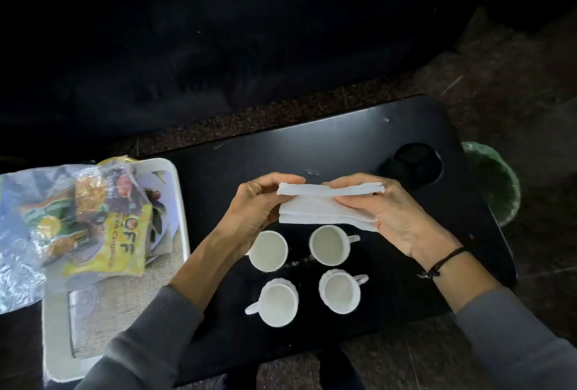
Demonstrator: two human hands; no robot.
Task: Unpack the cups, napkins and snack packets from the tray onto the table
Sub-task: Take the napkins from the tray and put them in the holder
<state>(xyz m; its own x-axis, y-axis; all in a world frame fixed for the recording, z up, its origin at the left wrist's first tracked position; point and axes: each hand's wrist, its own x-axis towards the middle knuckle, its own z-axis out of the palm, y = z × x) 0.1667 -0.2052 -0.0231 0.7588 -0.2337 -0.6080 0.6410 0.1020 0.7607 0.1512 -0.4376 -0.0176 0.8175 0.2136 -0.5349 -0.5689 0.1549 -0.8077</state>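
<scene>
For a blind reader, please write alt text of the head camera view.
Both hands, left and right, hold a napkin stack above four white cups on a black table; snack packets remain on the tray.

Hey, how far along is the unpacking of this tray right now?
Done: four white ceramic cups stand on the black table. In hand: the left hand and right hand hold the stack of white paper napkins above the cups. Left: the colourful snack packets still lie on the white plastic tray.
</scene>
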